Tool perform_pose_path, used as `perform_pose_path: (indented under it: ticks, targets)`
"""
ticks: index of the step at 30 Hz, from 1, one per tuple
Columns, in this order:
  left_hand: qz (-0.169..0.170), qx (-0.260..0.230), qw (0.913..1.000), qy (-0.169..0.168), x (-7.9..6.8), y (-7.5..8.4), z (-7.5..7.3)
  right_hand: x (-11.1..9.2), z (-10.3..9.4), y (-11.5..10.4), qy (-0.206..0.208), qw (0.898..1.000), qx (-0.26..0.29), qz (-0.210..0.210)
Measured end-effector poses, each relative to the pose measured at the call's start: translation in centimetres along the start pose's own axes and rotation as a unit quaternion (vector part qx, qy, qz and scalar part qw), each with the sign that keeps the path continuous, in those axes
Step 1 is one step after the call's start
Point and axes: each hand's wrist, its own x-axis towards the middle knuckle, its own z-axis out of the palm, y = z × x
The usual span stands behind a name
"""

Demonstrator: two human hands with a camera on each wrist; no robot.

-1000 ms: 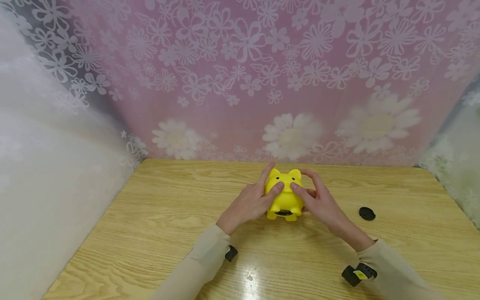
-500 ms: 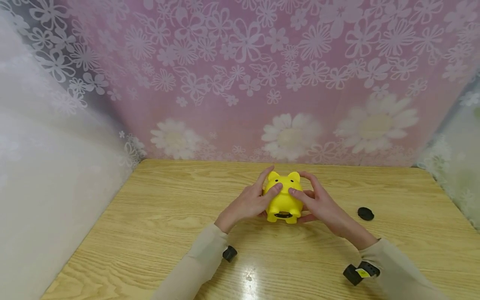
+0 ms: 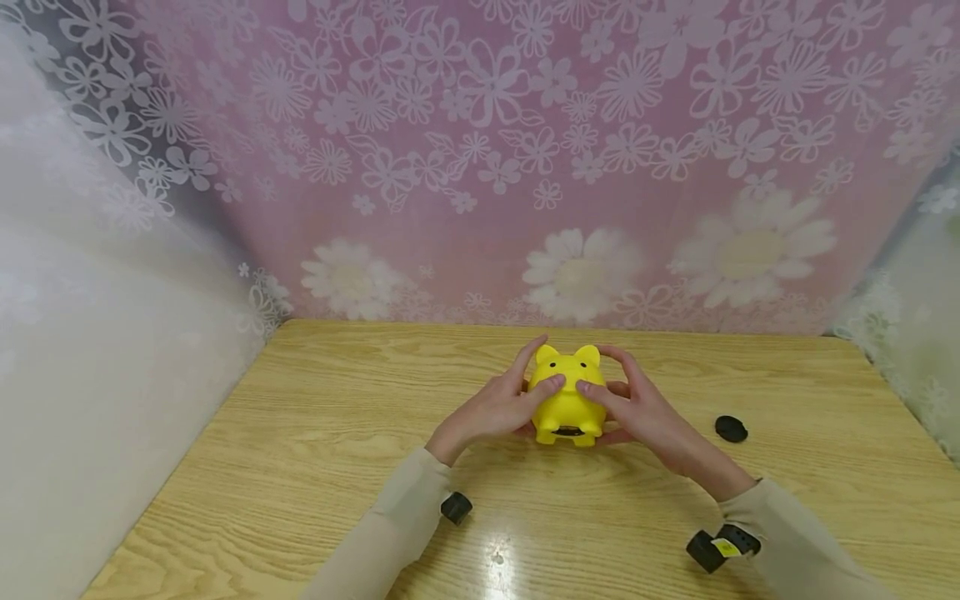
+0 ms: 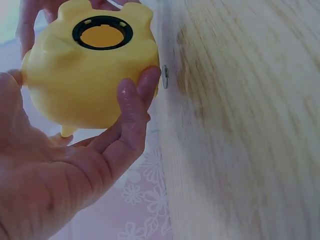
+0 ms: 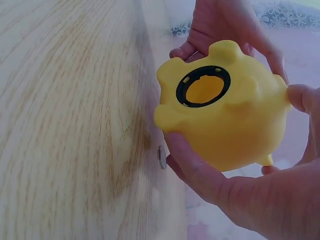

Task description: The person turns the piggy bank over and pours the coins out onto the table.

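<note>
A yellow piggy bank [image 3: 570, 408] with two ears and small black eyes is held between both hands, its face toward the head camera. My left hand [image 3: 495, 406] grips its left side, thumb near the snout. On the other side my right hand [image 3: 651, 417] grips it the same way. Both wrist views show the underside with a round open hole, edged by a black ring [image 4: 103, 33]. A silvery coin [image 5: 162, 157] appears close to the tabletop, just past the fingertips; the head view hides it behind the bank.
A round black cap [image 3: 731, 428] lies on the wooden table [image 3: 337, 417], right of the hands. A pink flowered curtain [image 3: 465, 167] hangs along the table's back edge, with pale cloth on both sides. Each wrist wears a black camera.
Over the last second the piggy bank has come down slightly toward the table, both hands moving with it. Its tilt has shifted a little, and both hands have kept hold.
</note>
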Motion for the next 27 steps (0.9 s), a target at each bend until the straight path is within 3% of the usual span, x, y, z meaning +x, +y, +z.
perform_pose_path:
  ticks: [7,12,15,19,23,27]
  targets:
    - [0.03,-0.012,0.9995,-0.002,0.1,-0.2,0.1,0.0,0.2,-0.2,0.024,0.999,-0.011,-0.024]
    - [0.109,-0.015,0.9938,0.016,0.0,-0.4,0.2,-0.1,0.0,0.5,0.038,0.99,-0.043,-0.126]
    - [0.167,-0.016,0.9851,0.035,0.0,-0.6,0.2,0.0,0.0,1.2,0.053,0.97,-0.079,-0.225]
    - [0.235,0.011,0.9697,0.064,-0.1,-0.7,0.1,0.3,-0.1,1.8,0.081,0.927,-0.142,-0.338]
    - [0.287,0.041,0.9534,0.084,-0.2,-0.7,0.2,0.6,-0.2,1.9,0.094,0.893,-0.179,-0.402]
    - [0.313,0.055,0.9428,0.101,-0.2,-0.8,0.2,0.9,-0.3,1.7,0.096,0.865,-0.204,-0.448]
